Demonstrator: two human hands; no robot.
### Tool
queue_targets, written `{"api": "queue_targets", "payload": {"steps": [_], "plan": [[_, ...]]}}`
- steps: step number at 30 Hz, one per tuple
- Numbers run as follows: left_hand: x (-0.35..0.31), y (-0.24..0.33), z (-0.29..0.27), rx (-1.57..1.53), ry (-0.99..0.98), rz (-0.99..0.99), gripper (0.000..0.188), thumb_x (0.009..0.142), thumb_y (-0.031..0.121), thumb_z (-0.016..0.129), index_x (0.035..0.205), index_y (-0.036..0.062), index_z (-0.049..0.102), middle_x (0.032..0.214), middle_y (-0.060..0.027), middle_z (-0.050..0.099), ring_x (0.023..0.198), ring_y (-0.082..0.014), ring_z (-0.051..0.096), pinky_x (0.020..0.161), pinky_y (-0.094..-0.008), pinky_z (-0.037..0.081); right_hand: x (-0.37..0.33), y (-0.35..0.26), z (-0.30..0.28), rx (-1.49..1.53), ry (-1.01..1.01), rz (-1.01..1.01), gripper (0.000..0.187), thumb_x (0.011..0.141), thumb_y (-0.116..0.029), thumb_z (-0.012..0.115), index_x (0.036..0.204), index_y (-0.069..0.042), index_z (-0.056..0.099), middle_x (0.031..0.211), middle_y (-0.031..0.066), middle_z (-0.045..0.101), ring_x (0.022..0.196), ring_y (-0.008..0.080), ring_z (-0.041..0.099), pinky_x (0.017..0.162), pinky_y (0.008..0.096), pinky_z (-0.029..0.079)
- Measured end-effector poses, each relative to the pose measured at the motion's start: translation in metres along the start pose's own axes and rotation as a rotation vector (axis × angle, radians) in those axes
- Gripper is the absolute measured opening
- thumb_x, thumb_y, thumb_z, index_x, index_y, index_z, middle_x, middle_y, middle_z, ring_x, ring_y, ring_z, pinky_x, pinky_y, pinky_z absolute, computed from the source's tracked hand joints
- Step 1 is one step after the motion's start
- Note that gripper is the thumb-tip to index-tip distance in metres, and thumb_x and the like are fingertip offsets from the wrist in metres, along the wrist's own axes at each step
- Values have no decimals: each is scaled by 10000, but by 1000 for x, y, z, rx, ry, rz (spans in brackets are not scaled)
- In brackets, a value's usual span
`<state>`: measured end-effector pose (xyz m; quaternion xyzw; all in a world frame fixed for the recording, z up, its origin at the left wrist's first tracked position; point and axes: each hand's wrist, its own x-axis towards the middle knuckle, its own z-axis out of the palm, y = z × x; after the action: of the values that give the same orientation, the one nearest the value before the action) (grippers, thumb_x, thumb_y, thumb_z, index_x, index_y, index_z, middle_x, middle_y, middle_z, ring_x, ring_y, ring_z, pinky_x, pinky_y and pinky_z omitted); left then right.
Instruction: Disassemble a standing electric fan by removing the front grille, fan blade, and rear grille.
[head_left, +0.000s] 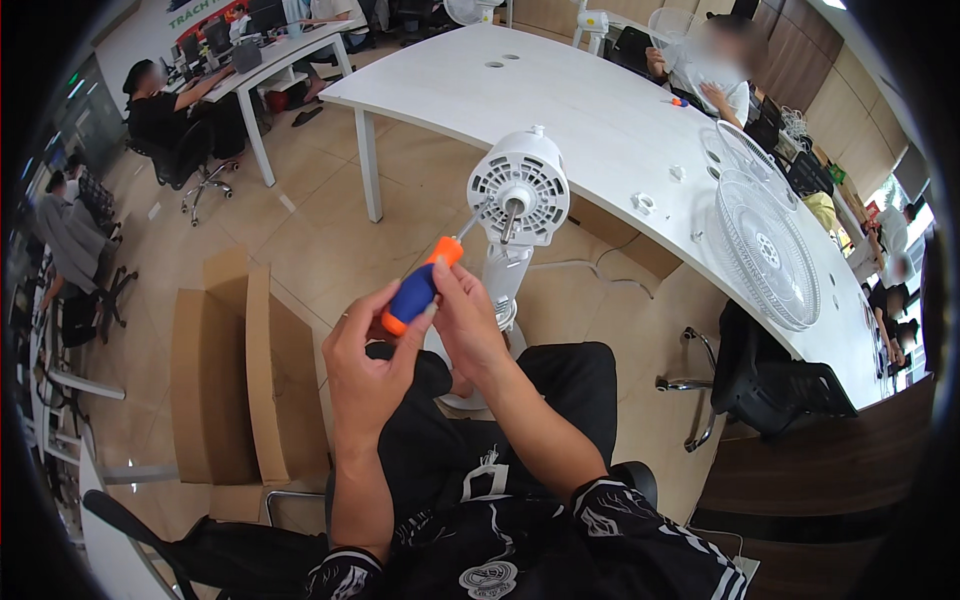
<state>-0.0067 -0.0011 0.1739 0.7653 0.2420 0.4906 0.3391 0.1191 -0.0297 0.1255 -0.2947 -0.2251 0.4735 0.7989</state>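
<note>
Both of my hands are closed around a screwdriver (413, 297) with a blue and orange handle. My left hand (368, 350) grips the butt end, while my right hand (463, 308) pinches the handle nearer the shaft. The thin metal shaft points up and to the right, its tip at the front face of a white fan motor (521, 185); whether it sits in a screw is too small to tell. A bare metal spindle sticks out from the motor's slotted face. Under the motor a white stand (505, 275) runs down to a round base (470, 400) between my legs.
A long white table (600, 120) curves across the front and right, bearing fan grilles (768, 250) and small white parts (643, 203). An open cardboard box (215, 385) stands at left. A black office chair (770, 375) is at right. Another person sits across the table.
</note>
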Motion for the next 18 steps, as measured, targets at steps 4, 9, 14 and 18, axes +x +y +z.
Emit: {"api": "queue_targets", "payload": {"steps": [4,9,14,18], "plan": [[3,-2,-9,-97,-67,-396,250,882,161,713,1012,-43,650,788,-77,661,693,-128,636,631,-235,513,-6,-14,10,66,-78,42,328,991,-290,568,1180,-22,552,1017,77,661,903,138,645,858,307,501],[2,-4,-8,90,-90,-213,258,841,170,764,920,-41,639,782,-108,661,594,-137,594,572,-258,485,-1,-8,9,-43,-21,58,234,969,-260,619,1072,-50,609,866,-6,631,799,53,602,736,222,467],[-5,0,0,-25,3,-39,318,820,95,770,1064,-35,613,792,-86,669,702,-102,626,630,-231,503,4,-1,-2,-69,19,12,254,965,-290,629,1061,-55,615,844,-17,628,781,48,599,730,216,461],[-4,7,-7,-71,-84,-248,318,819,102,776,1062,-25,615,884,-110,696,758,-93,643,661,-238,520,-1,-13,10,36,2,0,368,956,-363,631,1119,-35,599,882,-18,621,816,59,589,773,228,458]]}}
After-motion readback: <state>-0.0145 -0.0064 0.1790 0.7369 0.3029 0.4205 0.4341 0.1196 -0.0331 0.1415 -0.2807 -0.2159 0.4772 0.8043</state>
